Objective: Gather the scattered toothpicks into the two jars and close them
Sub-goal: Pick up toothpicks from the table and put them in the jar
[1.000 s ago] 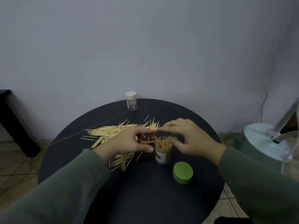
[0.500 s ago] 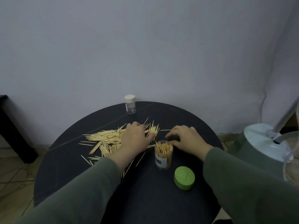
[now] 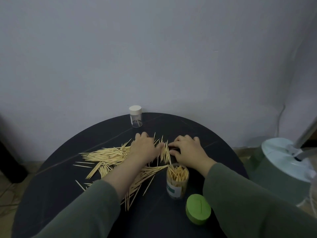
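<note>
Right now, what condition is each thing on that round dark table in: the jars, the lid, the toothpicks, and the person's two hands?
Clear jar with white cap: capped, upright, nearly empty.
Clear labelled jar: uncapped, upright, packed with toothpicks.
Round green lid: off, lying on the table beside the labelled jar.
Wooden toothpicks: scattered loose on the table.
Left hand: resting on the toothpicks.
Right hand: fingers curled at a small bunch.

Toothpicks [image 3: 109, 156] scattered on table; open jar [image 3: 177, 181] part-filled; capped jar [image 3: 135, 115] behind.
</note>
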A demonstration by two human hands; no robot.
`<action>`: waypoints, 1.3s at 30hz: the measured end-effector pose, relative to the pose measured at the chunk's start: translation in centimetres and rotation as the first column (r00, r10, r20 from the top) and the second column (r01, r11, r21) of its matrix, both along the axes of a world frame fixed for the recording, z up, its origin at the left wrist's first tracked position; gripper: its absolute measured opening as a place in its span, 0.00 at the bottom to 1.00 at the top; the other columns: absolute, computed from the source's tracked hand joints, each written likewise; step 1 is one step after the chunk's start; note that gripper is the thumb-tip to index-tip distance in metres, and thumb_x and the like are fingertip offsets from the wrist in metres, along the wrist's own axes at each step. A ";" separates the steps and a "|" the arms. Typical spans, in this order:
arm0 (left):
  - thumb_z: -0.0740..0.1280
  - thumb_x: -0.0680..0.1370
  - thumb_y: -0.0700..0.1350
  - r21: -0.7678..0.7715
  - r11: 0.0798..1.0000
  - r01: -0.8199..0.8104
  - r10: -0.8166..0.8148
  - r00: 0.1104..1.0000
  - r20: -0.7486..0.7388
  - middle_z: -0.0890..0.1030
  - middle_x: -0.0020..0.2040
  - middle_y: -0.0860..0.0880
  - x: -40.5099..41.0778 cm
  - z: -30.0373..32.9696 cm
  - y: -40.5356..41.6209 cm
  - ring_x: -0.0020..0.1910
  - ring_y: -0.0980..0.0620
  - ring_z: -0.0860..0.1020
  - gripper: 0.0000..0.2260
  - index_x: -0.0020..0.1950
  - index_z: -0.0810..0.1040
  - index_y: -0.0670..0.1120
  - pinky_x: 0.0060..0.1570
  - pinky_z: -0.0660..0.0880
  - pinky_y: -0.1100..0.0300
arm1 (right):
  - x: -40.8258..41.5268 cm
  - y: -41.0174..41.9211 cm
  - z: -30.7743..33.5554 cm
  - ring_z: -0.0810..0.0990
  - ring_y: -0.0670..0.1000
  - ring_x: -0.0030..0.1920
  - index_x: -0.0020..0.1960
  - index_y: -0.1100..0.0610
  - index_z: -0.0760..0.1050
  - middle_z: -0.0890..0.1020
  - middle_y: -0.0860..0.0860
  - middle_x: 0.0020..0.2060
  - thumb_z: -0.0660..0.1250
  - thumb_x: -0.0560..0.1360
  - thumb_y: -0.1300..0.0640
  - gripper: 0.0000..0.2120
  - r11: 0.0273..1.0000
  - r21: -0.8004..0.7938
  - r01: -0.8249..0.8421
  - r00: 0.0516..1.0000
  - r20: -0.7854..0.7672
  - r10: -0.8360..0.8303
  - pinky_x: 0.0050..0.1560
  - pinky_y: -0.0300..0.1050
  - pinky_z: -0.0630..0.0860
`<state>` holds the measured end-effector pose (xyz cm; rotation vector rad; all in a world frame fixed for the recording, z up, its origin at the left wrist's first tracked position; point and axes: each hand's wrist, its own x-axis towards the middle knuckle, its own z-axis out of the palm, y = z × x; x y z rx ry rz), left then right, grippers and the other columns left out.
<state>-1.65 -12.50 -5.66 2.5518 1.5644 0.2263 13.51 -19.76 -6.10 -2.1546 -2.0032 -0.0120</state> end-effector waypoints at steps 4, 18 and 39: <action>0.58 0.81 0.57 0.023 0.993 0.115 -0.115 0.993 -0.014 0.74 0.60 0.47 -0.4 0.7 0.0 0.59 0.47 0.68 0.18 0.66 0.76 0.52 0.59 0.71 0.51 | -0.2 1.2 0.4 0.67 0.50 0.65 0.67 0.43 0.70 0.72 0.45 0.63 0.63 0.78 0.48 0.18 0.995 0.092 -0.036 0.999 0.008 0.036 0.66 0.54 0.59; 0.57 0.79 0.64 0.020 0.966 0.258 -0.254 0.958 -0.133 0.77 0.60 0.49 -1.5 2.0 -2.1 0.61 0.49 0.70 0.24 0.65 0.77 0.51 0.58 0.73 0.52 | 1.5 0.8 2.0 0.65 0.47 0.65 0.69 0.42 0.70 0.72 0.42 0.66 0.60 0.80 0.52 0.18 0.969 -0.136 -0.208 0.956 0.183 0.231 0.68 0.53 0.56; 0.62 0.80 0.55 0.075 0.959 0.273 -0.257 0.951 -0.173 0.78 0.58 0.51 -0.8 2.5 -4.5 0.57 0.50 0.72 0.13 0.62 0.79 0.56 0.52 0.75 0.55 | 1.7 -1.5 1.6 0.69 0.48 0.59 0.66 0.42 0.73 0.76 0.43 0.61 0.58 0.81 0.47 0.15 0.966 -0.078 -0.245 0.928 0.270 0.257 0.59 0.50 0.59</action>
